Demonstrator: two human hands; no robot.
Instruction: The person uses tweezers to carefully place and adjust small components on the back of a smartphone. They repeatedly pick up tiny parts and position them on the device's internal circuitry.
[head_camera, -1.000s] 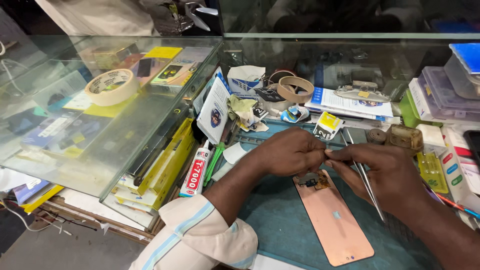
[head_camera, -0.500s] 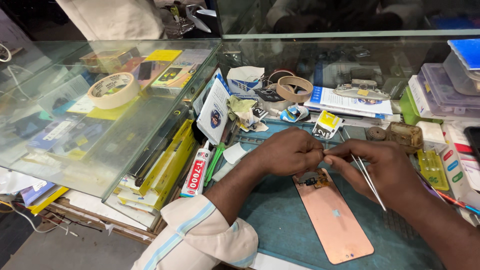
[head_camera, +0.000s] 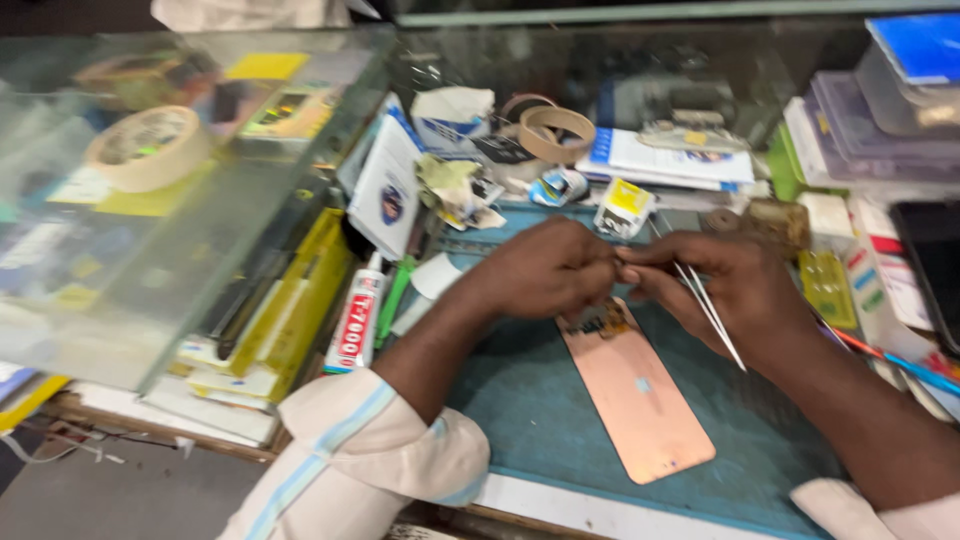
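Both hands meet fingertip to fingertip just above the top end of a rose-gold phone back panel (head_camera: 640, 395): the left hand (head_camera: 545, 270) is curled almost into a fist, thumb and forefinger pinched tight on something too small and blurred to make out, and the right hand (head_camera: 725, 285) pinches toward it from the other side while keeping a pair of thin metal tweezers (head_camera: 710, 310) tucked along the palm, their tips pointing down and away from the work. The panel lies flat and slanted on a blue-green work mat (head_camera: 540, 410), its smooth, matte pink face up and its upper end, where dark and gold-coloured parts show, right under the pinching fingers; the lower end reaches toward the mat's near edge. A cream sleeve with a pale blue stripe (head_camera: 350, 465) covers the left forearm. Just left of the mat a white glue tube with red lettering (head_camera: 355, 320) lies beside a green pen-like tool and stacked yellow boxes (head_camera: 290, 300). Beyond the hands the bench is crowded: crumpled paper, a brown tape roll (head_camera: 557, 130), a small yellow-topped packet (head_camera: 623, 205), and a blue-and-white booklet (head_camera: 665, 160). On the glass counter (head_camera: 150, 240) to the left a wide roll of cream masking tape (head_camera: 148, 148) rests flat. To the right, clear plastic boxes (head_camera: 880, 110) are stacked.
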